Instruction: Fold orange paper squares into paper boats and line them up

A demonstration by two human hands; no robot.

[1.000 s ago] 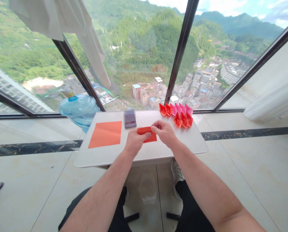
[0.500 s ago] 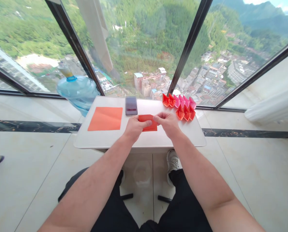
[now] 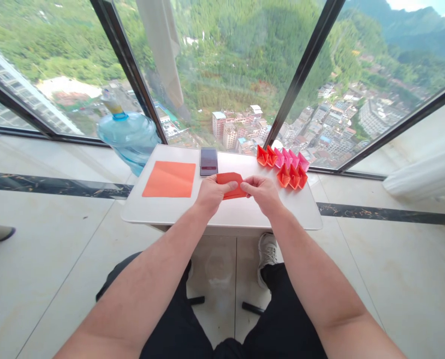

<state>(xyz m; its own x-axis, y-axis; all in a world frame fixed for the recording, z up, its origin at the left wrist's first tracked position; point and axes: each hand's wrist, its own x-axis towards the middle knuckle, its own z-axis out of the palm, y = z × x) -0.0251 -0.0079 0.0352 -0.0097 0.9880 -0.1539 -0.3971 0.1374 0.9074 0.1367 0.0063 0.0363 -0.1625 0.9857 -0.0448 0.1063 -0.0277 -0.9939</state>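
Note:
A folded piece of orange-red paper (image 3: 230, 178) is held just over the middle of the small white table (image 3: 170, 212). My left hand (image 3: 214, 193) grips its left side, thumb lying across the front. At the right edge, my right hand (image 3: 260, 190) pinches the paper between thumb and fingers. The upper corners of the folded paper look slanted. Left of my hands a flat sheet of orange paper (image 3: 170, 179) lies on the table. Several folded red and pink paper boats (image 3: 292, 177) stand in two rows at the back right.
Behind my left hand lies a phone (image 3: 209, 162). A large blue water bottle (image 3: 128, 134) stands beside the table's back left corner. Sloping window panes with dark frames (image 3: 300, 70) rise behind the table. My legs and a shoe (image 3: 267, 254) are below its front edge.
The folded paper's lower part shows less below my hands, and its right edge is now more covered by my right fingers. The whole view has shifted slightly.

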